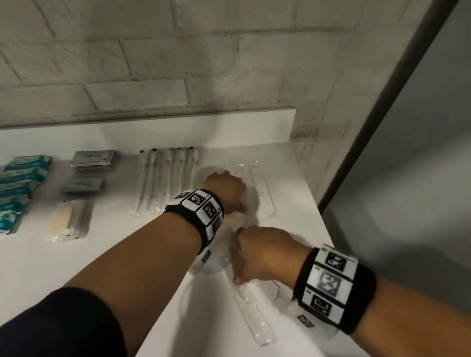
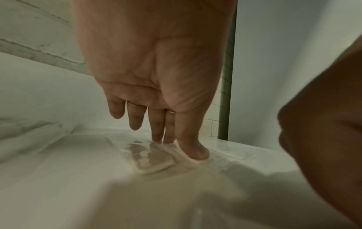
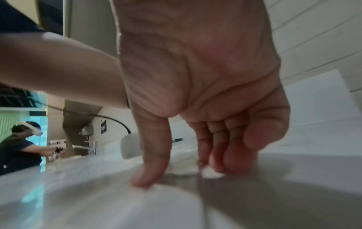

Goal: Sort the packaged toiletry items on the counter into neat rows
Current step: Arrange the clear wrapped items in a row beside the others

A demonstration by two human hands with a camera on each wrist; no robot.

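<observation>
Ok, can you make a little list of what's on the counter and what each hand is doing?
Far left: teal packets in a row
Next: grey sachets, soap bar
Middle: wrapped toothbrushes side by side
Right: wrapped combs
Left hand: straight fingers press a clear packet
Right hand: pinches a wrapped comb

five teal packets point(image 1: 10, 192), three combs point(image 1: 261, 189) (wrapped)

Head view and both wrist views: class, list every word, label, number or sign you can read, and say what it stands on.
None can be read.
Teal packets: pale print, too blurred.
Grey sachets: lines of print, too small.
Wristbands: black-and-white coded squares, with tiny marks too small to read.
Dark wall sign: white lettering, too blurred.
</observation>
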